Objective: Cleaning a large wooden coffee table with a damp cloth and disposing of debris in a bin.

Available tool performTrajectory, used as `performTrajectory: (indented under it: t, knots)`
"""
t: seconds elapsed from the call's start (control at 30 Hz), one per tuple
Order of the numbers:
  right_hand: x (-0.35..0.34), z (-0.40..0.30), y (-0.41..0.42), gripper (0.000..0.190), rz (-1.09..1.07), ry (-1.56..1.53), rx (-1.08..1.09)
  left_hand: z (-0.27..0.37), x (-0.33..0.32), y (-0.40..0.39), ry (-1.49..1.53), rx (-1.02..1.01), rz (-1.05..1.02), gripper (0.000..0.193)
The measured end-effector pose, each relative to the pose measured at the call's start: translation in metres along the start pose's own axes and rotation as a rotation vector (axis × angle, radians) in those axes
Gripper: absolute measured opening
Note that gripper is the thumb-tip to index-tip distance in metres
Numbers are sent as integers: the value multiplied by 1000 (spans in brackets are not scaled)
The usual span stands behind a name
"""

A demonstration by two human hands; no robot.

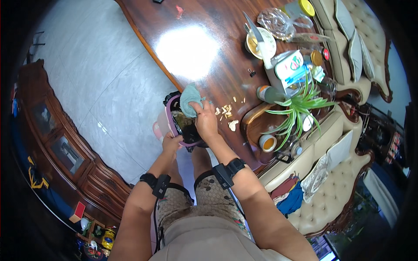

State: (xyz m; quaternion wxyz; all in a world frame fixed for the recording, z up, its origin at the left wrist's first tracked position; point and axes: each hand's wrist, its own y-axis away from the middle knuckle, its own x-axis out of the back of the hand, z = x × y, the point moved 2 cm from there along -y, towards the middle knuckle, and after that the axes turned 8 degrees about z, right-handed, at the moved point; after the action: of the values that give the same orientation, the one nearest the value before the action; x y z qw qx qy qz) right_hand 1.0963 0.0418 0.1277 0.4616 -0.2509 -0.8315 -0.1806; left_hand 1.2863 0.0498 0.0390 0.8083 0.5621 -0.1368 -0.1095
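Note:
My left hand (171, 142) grips the near rim of a pink plastic trash bin (169, 120) lined with a black bag; dark and greenish waste shows inside. A crumpled pale green cloth (190, 99) is held in my right hand (205, 120), over the bin's opening at the table's edge. Just right of that hand, peanut shells (224, 111) and a larger pale scrap (233, 125) lie on the glossy wooden table (228, 75).
A wooden tea tray (249, 120) holds a cup of tea (268, 143). Beyond are a spider plant (294, 111), a bottle (270, 94), and a bowl (268, 42) with a knife (256, 31) across it. A binder clip (251, 72) lies nearby. Sofas (336, 189) stand right, a wooden cabinet (65, 140) left.

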Motion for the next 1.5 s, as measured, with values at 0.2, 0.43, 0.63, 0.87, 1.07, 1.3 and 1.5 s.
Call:
performTrajectory:
  t: [0.2, 0.43, 0.63, 0.87, 1.07, 1.3, 1.5]
  knots:
    - [62, -6, 8, 58, 239, -48, -101, 9, 14, 2, -36, -35, -2, 22]
    - [98, 108, -21, 57, 438, 354, -145, 19, 22, -5, -172, -78, -1, 23]
    - [64, 137, -26, 49, 217, 434, -355, 30, 29, -4, -217, -97, -2, 23]
    - [9, 67, 6, 39, 167, 185, -330, 30, 29, -3, -207, -69, -37, 23]
    - [-5, 3, 27, 52, 107, -55, -338, 32, 21, 6, -188, -11, -84, 23]
    - [57, 0, 57, 57, 470, -124, -324, 31, 28, 2, -182, -22, -69, 25]
    - [78, 72, 88, 60, 469, 128, -433, 30, 26, -2, -183, -13, -83, 25]
